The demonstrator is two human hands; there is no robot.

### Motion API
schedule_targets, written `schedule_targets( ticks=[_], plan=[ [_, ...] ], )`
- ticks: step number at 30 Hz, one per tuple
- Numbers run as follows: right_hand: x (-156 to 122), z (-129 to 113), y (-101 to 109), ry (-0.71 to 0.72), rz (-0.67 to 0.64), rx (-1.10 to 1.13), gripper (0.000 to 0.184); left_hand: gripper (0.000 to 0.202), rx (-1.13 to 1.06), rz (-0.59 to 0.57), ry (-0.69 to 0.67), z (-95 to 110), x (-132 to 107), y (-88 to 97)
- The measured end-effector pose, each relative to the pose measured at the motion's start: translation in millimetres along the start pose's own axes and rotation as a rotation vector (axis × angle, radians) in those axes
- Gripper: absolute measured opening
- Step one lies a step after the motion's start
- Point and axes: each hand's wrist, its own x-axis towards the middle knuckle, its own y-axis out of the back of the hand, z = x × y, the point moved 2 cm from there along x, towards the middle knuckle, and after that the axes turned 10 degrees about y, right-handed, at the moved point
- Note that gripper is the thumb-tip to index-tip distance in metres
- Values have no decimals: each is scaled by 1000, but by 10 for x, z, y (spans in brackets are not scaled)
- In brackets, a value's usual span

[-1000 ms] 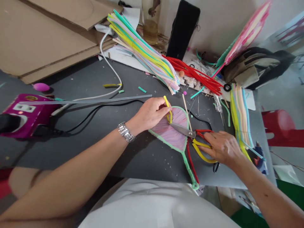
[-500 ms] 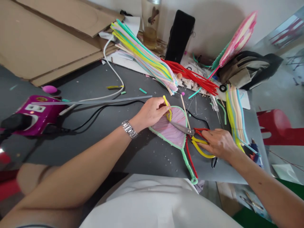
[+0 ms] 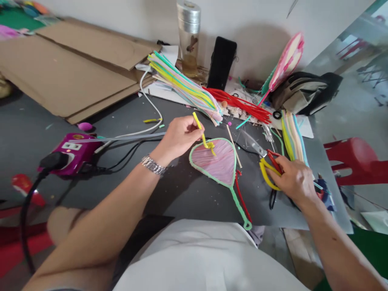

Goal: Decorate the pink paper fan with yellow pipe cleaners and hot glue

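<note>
My left hand [image 3: 183,135] pinches a yellow pipe cleaner [image 3: 198,123] whose lower end is bent into a small curl. That curl is over a fan-shaped piece [image 3: 216,167] with a mauve face, a mint-green edge and a mint-green looped handle. In my right hand [image 3: 292,180] is a pair of scissors [image 3: 269,163] with red and yellow handles, its blades pointing up and left, off to the right of the fan. A red pipe cleaner [image 3: 241,196] lies along the fan's handle. A thin pale stick [image 3: 234,145] rests by the fan's right edge.
Behind lie a bundle of multicoloured pipe cleaners [image 3: 184,85] and a red bundle [image 3: 239,106]; another bundle [image 3: 294,137] sits right. A glass bottle [image 3: 190,40], black phone [image 3: 222,62] and pink fan [image 3: 286,62] stand at the wall. A purple power strip [image 3: 71,151] and cardboard [image 3: 75,68] are left.
The scissors have moved right, away from the yellow pipe cleaner and off the fan. My left hand has shifted slightly left, still holding the yellow pipe cleaner. The view has tilted up.
</note>
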Motion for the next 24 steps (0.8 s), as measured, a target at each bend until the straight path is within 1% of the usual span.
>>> schedule_targets(
  ticks=[2,4,6,8,10,11,12,13,14,15,16,17,18,19,21,24],
  plan=[
    [38,118,-83,-146,-16,15,50,13,160,36,-28,20,-127,181],
    [95,196,-170,-243,-50,63,53,16,239,37,22,-29,-276,365],
    [154,234,-245,-308,-83,104,53,17,316,30,81,-134,-417,517],
    [198,246,-297,-355,-114,126,52,17,377,56,121,-263,-528,608],
    [223,250,-323,-392,-131,134,51,24,473,125,139,-366,-608,611],
    [229,253,-328,-402,-134,142,51,25,547,183,116,-389,-641,574],
    [230,258,-328,-409,-132,152,52,23,622,253,56,-388,-670,510],
    [227,264,-325,-415,-125,163,54,19,693,304,-39,-365,-695,417],
    [220,273,-320,-421,-115,175,55,19,752,301,-151,-332,-713,295],
    [209,283,-315,-427,-105,186,57,21,788,256,-266,-295,-722,155],
    [194,293,-310,-435,-94,195,59,24,821,164,-361,-265,-720,7],
    [177,304,-308,-443,-81,203,61,27,850,83,-438,-243,-709,-131],
    [157,314,-307,-449,-65,210,62,30,886,29,-481,-231,-688,-249],
    [135,322,-309,-451,-48,219,63,34,919,-3,-502,-230,-661,-343],
    [87,333,-316,-446,-13,236,63,37,972,-25,-513,-246,-607,-461],
    [23,334,-330,-426,28,247,63,36,1018,-33,-508,-273,-574,-508]
  ],
)
